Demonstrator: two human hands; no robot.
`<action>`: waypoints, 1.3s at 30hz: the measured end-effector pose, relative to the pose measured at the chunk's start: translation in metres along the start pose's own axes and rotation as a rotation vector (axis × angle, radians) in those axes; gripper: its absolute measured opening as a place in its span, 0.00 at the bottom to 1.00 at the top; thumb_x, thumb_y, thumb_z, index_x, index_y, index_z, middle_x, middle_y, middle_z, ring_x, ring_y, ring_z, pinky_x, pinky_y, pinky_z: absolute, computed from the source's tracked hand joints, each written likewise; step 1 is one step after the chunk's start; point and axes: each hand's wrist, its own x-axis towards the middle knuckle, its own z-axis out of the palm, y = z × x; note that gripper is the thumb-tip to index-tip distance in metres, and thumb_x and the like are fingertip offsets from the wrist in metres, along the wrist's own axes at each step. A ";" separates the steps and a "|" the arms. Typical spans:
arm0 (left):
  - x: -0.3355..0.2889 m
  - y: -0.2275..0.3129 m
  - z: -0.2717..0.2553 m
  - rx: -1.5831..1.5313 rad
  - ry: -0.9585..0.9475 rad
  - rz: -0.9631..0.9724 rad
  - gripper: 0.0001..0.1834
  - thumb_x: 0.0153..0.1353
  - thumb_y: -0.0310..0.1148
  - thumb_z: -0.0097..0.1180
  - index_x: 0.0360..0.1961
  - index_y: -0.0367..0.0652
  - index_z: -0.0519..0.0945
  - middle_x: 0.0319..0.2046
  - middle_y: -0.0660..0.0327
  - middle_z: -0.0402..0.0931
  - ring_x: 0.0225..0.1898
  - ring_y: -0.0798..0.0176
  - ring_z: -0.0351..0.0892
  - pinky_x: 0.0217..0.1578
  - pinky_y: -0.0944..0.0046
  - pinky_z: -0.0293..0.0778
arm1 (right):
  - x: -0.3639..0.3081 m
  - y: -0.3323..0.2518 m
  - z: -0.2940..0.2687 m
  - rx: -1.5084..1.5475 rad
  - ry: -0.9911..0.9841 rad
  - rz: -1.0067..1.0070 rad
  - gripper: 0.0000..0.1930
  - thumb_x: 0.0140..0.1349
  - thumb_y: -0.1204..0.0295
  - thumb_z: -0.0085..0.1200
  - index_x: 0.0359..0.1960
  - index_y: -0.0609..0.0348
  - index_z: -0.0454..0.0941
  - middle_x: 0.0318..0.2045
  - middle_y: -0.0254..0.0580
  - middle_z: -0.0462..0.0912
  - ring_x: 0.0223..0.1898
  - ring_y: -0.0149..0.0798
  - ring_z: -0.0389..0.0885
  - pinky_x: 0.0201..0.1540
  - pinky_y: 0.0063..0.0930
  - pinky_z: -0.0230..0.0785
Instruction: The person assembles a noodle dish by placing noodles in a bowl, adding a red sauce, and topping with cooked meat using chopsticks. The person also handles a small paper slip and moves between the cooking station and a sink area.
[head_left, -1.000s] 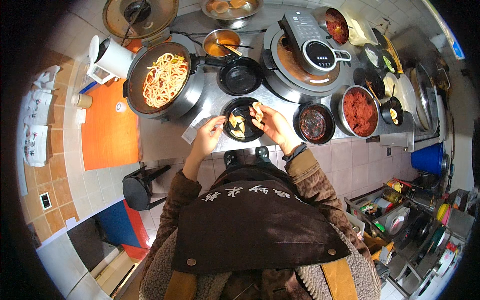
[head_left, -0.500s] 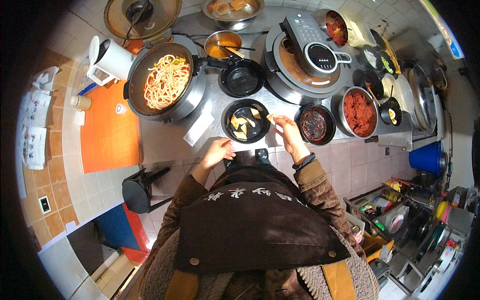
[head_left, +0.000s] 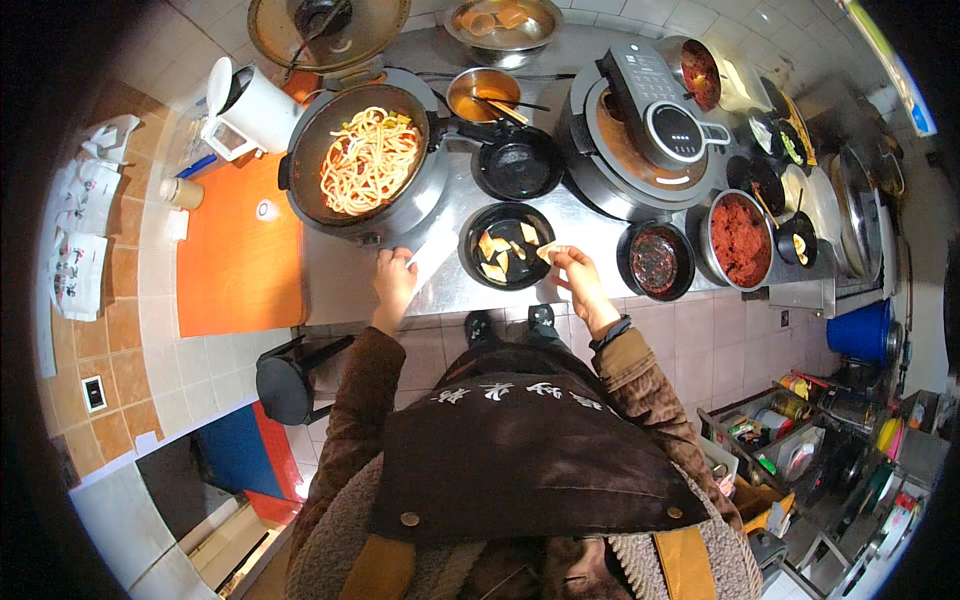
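Note:
My right hand [head_left: 582,281] pinches a pale yellow food piece [head_left: 547,253] at the right rim of a round black pan [head_left: 508,282]. Several similar cut pieces [head_left: 494,270] lie in that pan. Over on the left, my left hand [head_left: 395,283] reaches to the front of a round electric cooker [head_left: 425,205], its fingers extended and nothing visible in them. Its fingertips are close to the cooker's small front panel [head_left: 368,240]; contact is unclear. Thick pale noodles [head_left: 370,165] with sauce fill the cooker's dark pan. A white paper strip [head_left: 433,258] lies beside my left hand.
An empty black pan [head_left: 520,165] stands behind the pan of pieces. A second cooker [head_left: 610,195], a sauce-stained black bowl [head_left: 655,262] and a steel bowl of red paste [head_left: 738,240] stand rightward. An orange board [head_left: 235,260] and a white pitcher [head_left: 250,110] are left.
My left hand has moved left and forward, from beside the black pan to the cooker's front. My right hand still pinches the food piece, now nearer the pan's rim. The whole view has shifted slightly.

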 end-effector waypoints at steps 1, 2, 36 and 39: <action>0.000 -0.002 0.001 0.017 -0.022 0.030 0.09 0.50 0.31 0.62 0.34 0.47 0.79 0.38 0.55 0.73 0.46 0.48 0.72 0.44 0.52 0.73 | 0.003 0.005 0.004 0.000 -0.023 0.003 0.08 0.60 0.67 0.53 0.39 0.51 0.78 0.36 0.27 0.78 0.40 0.27 0.72 0.45 0.31 0.66; -0.002 -0.004 0.002 0.017 -0.019 0.037 0.06 0.49 0.30 0.61 0.30 0.47 0.78 0.38 0.56 0.74 0.46 0.50 0.71 0.44 0.53 0.73 | 0.006 0.010 0.007 0.012 -0.072 -0.026 0.07 0.60 0.67 0.53 0.39 0.51 0.78 0.35 0.27 0.78 0.40 0.28 0.72 0.45 0.31 0.66; -0.105 0.241 -0.091 -0.162 0.246 0.108 0.10 0.60 0.29 0.54 0.42 0.38 0.75 0.37 0.51 0.72 0.37 0.58 0.74 0.35 0.61 0.72 | -0.071 -0.714 -0.472 0.573 0.141 -1.408 0.26 0.66 0.65 0.48 0.60 0.67 0.59 0.54 0.60 0.68 0.53 0.50 0.72 0.52 0.49 0.73; -0.118 0.257 -0.090 -0.186 0.230 0.062 0.11 0.61 0.29 0.53 0.44 0.38 0.76 0.39 0.51 0.73 0.37 0.60 0.75 0.34 0.61 0.73 | -0.015 -0.684 -0.503 0.648 0.321 -1.330 0.27 0.65 0.64 0.50 0.60 0.66 0.59 0.55 0.60 0.65 0.54 0.51 0.70 0.51 0.53 0.73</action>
